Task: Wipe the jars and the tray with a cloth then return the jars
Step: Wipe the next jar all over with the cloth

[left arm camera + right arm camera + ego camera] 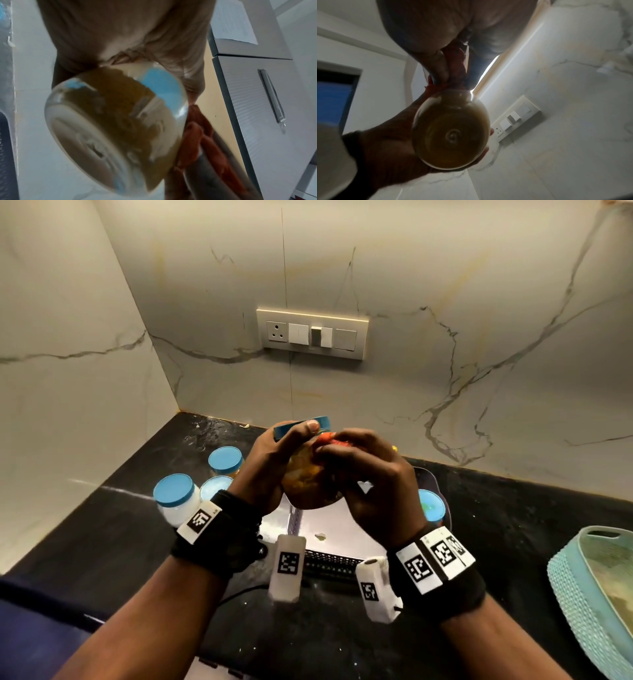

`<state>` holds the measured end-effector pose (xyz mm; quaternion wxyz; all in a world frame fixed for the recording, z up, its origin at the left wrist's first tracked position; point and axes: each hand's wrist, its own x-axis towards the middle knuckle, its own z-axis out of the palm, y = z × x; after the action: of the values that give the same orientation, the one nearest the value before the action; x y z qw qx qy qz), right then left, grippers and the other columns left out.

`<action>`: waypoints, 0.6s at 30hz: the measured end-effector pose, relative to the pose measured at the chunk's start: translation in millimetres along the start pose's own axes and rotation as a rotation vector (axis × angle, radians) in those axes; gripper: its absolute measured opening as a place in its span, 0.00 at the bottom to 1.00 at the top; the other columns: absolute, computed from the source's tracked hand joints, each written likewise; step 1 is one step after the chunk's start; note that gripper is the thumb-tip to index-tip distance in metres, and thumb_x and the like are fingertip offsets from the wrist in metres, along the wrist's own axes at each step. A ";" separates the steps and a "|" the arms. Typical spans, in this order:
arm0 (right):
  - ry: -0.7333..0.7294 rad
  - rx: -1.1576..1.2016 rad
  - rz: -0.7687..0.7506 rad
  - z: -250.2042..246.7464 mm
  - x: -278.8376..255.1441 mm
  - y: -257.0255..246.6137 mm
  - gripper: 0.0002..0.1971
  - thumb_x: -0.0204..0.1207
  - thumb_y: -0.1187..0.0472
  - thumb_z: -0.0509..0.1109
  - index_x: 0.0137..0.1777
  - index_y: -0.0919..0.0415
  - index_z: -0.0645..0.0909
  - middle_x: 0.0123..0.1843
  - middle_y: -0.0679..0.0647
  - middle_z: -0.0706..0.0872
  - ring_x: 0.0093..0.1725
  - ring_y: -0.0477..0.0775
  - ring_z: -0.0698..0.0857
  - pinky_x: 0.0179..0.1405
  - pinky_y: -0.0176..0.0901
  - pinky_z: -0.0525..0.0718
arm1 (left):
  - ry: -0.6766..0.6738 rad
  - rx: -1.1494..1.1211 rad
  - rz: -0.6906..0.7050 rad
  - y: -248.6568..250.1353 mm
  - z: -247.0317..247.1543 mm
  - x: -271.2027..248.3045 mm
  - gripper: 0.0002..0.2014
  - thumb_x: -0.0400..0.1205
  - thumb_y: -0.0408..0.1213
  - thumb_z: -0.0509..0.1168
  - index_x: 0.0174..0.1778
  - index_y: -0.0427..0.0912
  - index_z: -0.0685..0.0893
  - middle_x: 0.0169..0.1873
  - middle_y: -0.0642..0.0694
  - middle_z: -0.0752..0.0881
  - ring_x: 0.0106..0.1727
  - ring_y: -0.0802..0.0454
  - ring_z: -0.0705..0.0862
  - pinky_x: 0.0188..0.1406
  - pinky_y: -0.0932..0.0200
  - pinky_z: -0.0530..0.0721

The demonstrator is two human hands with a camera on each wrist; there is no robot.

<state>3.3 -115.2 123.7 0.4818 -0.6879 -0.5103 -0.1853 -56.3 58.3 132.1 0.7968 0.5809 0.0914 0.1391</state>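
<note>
My left hand (274,460) grips a glass jar (308,484) of yellow-brown powder with a blue lid (301,426), tilted in the air above the silver tray (335,529). My right hand (370,470) holds an orange-red cloth (329,440) bunched against the jar's right side. The left wrist view shows the jar's base (109,129) with the cloth (202,136) beside it. From the right wrist, the jar's bottom (452,132) sits below the cloth (455,67). Three blue-lidded jars (178,501) stand on the counter left of the tray. One more jar (431,505) stands at the tray's right.
The dark stone counter (102,542) runs into a marble wall corner at the back left. A switch plate (311,333) is on the back wall. A teal woven basket (596,594) sits at the right edge. A dark cable (239,594) lies near the tray's front.
</note>
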 end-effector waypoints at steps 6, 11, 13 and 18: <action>-0.003 0.562 0.515 13.1 10.0 6.5 0.16 0.77 0.72 0.74 0.63 0.61 0.87 0.52 0.53 0.93 0.48 0.48 0.91 0.47 0.47 0.89 | -0.026 -0.095 -0.118 11.9 -22.9 -13.9 0.45 0.67 0.57 0.78 0.78 0.37 0.77 0.73 0.28 0.80 0.68 0.33 0.84 0.67 0.34 0.83; -0.037 0.629 0.586 35.7 10.6 0.6 0.12 0.82 0.74 0.67 0.60 0.64 0.86 0.39 0.45 0.89 0.36 0.40 0.86 0.33 0.32 0.80 | 0.126 -0.128 -0.037 16.0 -37.0 -20.2 0.41 0.67 0.58 0.79 0.72 0.41 0.81 0.63 0.37 0.86 0.63 0.39 0.87 0.55 0.40 0.90; -0.042 0.545 0.582 46.5 7.1 -4.0 0.11 0.81 0.72 0.69 0.59 0.62 0.85 0.42 0.48 0.90 0.39 0.41 0.88 0.35 0.32 0.83 | 0.247 -0.108 0.062 14.0 -39.6 -21.2 0.30 0.73 0.55 0.73 0.67 0.41 0.84 0.57 0.40 0.88 0.59 0.43 0.88 0.49 0.44 0.91; -0.022 0.127 0.261 71.0 -2.3 -9.7 0.18 0.73 0.67 0.79 0.63 0.57 0.85 0.55 0.51 0.88 0.54 0.49 0.87 0.51 0.44 0.88 | 0.424 -0.107 0.148 8.7 -45.8 -25.5 0.13 0.79 0.48 0.70 0.54 0.44 0.84 0.49 0.42 0.87 0.46 0.54 0.92 0.48 0.47 0.91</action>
<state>-22.9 -55.7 93.3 0.5388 -0.7185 -0.4325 -0.0806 -95.5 93.7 125.8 0.7771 0.5006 0.2066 0.3207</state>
